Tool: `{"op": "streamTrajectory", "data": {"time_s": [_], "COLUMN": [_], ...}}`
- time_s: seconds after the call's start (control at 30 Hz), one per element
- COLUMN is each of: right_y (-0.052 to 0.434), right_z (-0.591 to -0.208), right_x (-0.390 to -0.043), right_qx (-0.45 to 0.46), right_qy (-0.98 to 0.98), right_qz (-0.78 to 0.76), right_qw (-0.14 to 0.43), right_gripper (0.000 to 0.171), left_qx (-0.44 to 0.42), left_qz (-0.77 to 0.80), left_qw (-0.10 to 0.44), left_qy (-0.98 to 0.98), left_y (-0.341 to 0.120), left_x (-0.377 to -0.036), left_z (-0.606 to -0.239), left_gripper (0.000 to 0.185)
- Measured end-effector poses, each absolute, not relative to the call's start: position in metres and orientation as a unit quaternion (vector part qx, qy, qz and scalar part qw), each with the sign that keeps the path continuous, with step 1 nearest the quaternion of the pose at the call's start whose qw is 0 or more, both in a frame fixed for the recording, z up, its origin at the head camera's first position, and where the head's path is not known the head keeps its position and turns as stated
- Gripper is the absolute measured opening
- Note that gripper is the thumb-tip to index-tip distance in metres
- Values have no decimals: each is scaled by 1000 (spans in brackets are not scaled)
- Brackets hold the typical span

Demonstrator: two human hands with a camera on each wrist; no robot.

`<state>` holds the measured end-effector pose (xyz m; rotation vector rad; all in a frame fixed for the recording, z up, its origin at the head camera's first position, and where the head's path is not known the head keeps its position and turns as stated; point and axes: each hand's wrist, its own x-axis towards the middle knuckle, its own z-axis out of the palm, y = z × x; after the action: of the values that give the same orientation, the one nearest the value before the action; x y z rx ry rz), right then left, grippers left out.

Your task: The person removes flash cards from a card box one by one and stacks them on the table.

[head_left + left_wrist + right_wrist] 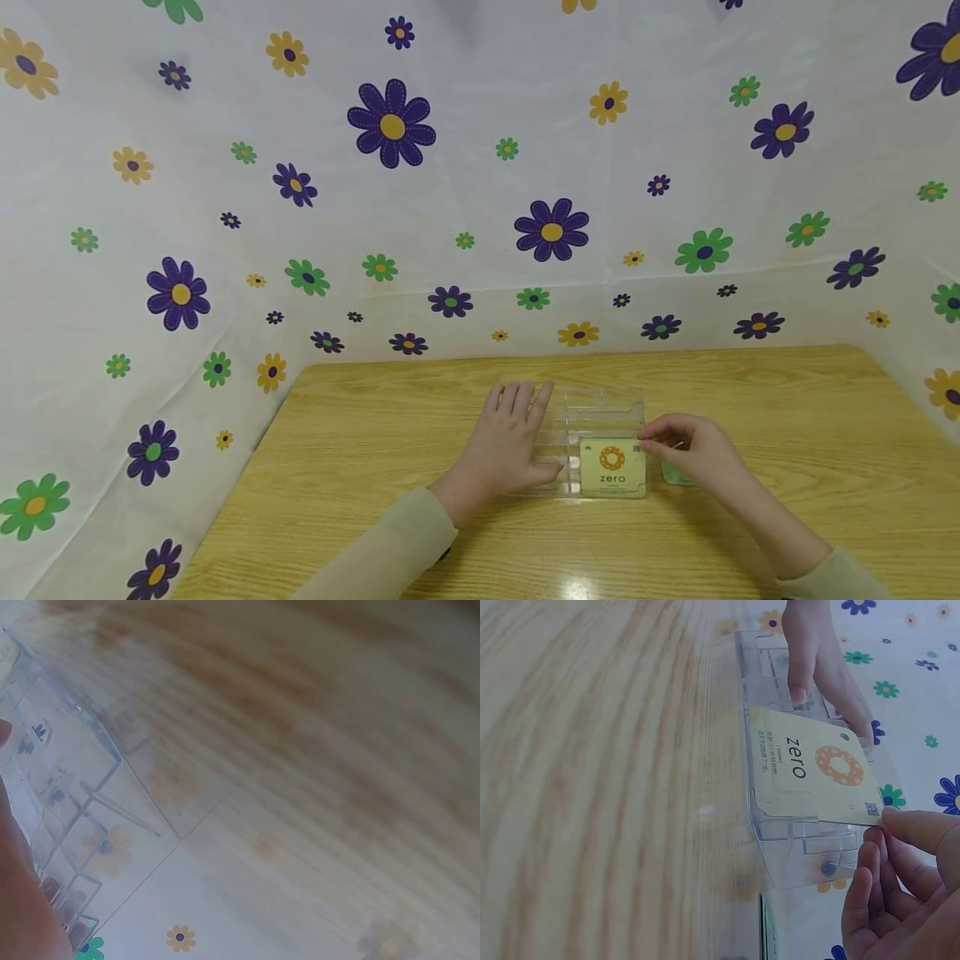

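A clear plastic tiered card holder stands on the wooden table. In its front right slot sits a pale yellow card printed "zero" with an orange ring. My right hand pinches the card's upper right corner between thumb and fingertips; the right wrist view shows the card leaning in the holder. My left hand lies with fingers straight over the holder's left half, thumb spread toward the middle. Below my right hand, a green card rests on the table, partly hidden.
The wooden table reaches back to a white curtain with purple, green and orange flowers, which hangs behind and on both sides. The holder's clear side wall shows in the left wrist view.
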<state>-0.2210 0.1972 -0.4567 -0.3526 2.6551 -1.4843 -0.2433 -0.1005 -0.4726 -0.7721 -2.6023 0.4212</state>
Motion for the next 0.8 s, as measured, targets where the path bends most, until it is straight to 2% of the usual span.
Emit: {"op": "streamTrajectory", "data": {"time_s": [0.8], "right_y": [194], "right_z": [-462], "right_x": [-221], "right_qx": [-101], "right_qy": [873], "right_qz": [-476], "right_qw": [31], "right_gripper": [15], "left_qx": [-274], "left_qz": [151], "left_qw": [179], "left_qy": [-933], "left_y": [-101], "left_x": [-243], "left_z": [-472], "left_gripper": [112]}}
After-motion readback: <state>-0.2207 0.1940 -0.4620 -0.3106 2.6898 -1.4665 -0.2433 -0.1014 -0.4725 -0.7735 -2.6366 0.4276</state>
